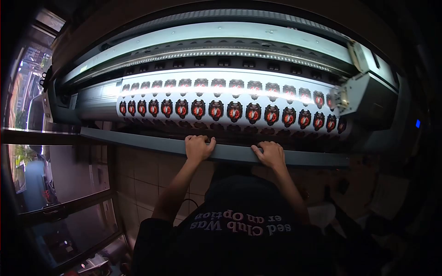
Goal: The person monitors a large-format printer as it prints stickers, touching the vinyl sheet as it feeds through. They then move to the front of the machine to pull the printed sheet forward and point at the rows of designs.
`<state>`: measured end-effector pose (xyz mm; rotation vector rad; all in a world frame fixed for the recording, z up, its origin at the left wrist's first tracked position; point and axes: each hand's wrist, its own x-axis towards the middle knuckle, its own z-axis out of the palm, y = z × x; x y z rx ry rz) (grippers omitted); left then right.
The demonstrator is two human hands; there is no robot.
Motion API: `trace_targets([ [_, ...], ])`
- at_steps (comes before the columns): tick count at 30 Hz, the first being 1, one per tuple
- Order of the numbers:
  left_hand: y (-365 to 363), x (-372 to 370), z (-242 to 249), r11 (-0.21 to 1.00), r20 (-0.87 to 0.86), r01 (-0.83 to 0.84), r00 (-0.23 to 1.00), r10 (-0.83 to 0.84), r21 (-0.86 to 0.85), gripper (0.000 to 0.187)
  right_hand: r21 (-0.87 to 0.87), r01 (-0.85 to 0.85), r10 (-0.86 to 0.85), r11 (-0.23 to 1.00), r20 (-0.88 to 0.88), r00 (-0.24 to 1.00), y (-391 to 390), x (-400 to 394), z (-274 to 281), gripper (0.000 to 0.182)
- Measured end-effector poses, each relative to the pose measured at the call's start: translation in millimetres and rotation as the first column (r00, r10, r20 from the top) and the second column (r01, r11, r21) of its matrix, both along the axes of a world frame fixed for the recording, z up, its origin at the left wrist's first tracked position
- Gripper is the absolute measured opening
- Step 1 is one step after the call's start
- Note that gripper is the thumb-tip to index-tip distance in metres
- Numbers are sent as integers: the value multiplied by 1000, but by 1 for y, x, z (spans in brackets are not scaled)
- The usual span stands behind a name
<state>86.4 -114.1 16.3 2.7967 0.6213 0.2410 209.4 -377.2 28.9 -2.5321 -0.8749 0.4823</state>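
Both of my hands rest on the long grey front bar point(235, 153) of a wide printer. My left hand point(199, 147) lies left of the middle, its fingers bent over the bar's far edge. My right hand point(270, 154) grips the bar further right in the same way, thumb apart. Beyond the bar, a white printed sheet point(175, 95) curves over the printer, bearing rows of red and black emblems. The print carriage point(368, 99) stands at the sheet's right end. My fingertips are partly hidden behind the bar.
A pale metal beam point(221, 31) spans the printer above the sheet. Glass doors point(69, 170) with dark frames stand at the left. Tiled floor point(147, 177) shows below the bar. Dim objects, hard to make out, lie at the lower right.
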Motion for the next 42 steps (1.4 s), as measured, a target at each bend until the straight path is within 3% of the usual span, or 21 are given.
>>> trace_targets([
  [15, -2, -2, 1, 998, -28, -65, 997, 65, 23, 42, -27, -3, 2, 1000, -46, 999, 0, -2, 2, 50],
  [17, -2, -1, 4, 998, -36, -48, 998, 46, -38, 41, -2, 55, -55, 999, 16, 998, 0, -4, -3, 48],
  [27, 1, -3, -1, 997, -101, -69, 993, 66, -32, 40, 58, 11, -16, 998, 86, 996, 7, -1, 4, 41],
  [28, 1, -4, -5, 998, 4, -66, 998, 66, -19, 39, 47, 31, -34, 998, 70, 997, 7, -1, 4, 42],
  [31, 2, -4, -2, 995, -56, -77, 996, 73, -66, 38, 11, 34, -34, 999, 47, 998, 10, 0, 6, 44],
  [42, 4, -6, -8, 992, -4, -89, 996, 89, -85, 39, -27, -55, 56, 998, 43, 997, 8, 0, 4, 42],
])
